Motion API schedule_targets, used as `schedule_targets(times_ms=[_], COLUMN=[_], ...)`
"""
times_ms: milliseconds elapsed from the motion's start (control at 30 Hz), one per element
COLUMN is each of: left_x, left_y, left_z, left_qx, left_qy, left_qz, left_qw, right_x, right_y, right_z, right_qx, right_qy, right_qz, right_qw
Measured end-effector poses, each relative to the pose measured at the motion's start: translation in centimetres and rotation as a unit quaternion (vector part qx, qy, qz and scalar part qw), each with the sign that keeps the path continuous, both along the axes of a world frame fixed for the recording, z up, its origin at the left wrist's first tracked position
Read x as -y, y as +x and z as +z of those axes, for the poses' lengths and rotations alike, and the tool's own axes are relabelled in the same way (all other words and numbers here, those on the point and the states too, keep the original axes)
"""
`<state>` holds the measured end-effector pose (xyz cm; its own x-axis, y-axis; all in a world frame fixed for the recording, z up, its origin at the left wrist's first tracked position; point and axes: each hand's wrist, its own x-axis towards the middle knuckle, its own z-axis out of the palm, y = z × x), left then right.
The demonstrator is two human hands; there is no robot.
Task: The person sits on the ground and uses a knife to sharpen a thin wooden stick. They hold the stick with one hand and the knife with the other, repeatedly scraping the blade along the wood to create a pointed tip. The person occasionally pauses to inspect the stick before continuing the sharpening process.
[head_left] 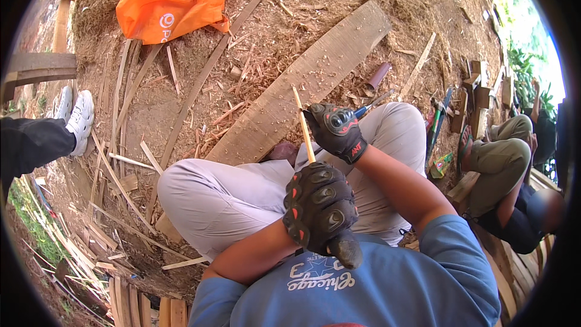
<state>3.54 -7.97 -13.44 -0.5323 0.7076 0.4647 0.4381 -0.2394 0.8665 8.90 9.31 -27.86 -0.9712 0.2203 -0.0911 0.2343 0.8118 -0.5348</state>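
A thin, pale wooden stick points away from me, its near end inside my left hand. That hand wears a black glove with red accents, and its fingers are wrapped round the stick. My right hand, in a matching glove, is closed just right of the stick, its fingertips close beside it. From behind the right glove shows a blue-handled tool with a thin shaft or blade pointing up and right. Whether the right hand grips it, I cannot tell. Beyond both hands lies a wide wooden plank scattered with shavings.
An orange bag lies at the far left among long wooden strips. A brownish tube sits right of the plank. Someone in white shoes stands left; another person sits right, near wood blocks.
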Motion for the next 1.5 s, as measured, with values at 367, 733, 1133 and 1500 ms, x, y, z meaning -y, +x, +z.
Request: schedule_targets(times_ms=[367, 733, 1133, 1500], left_x=[3.4, 1.7, 1.9, 0.1], left_y=[-1.4, -1.7, -2.6, -1.8], left_z=[-1.9, -1.8, 0.2, 0.7], left_qx=[0.088, 0.147, 0.131, 0.168], left_qy=[0.015, 0.074, 0.014, 0.034], left_qz=[0.023, 0.082, 0.06, 0.159], left_qw=[0.996, 0.983, 0.99, 0.972], right_x=[3.0, 2.9, 1.8, 2.9], right_y=[-0.7, -0.6, -0.7, -1.2], right_z=[0.2, -0.4, -3.4, -2.5], right_qx=[-0.006, -0.019, 0.059, -0.009], right_qy=[0.002, 0.006, -0.02, 0.004], right_qz=[-0.08, -0.074, -0.081, -0.083], right_qw=[0.997, 0.997, 0.995, 0.997])
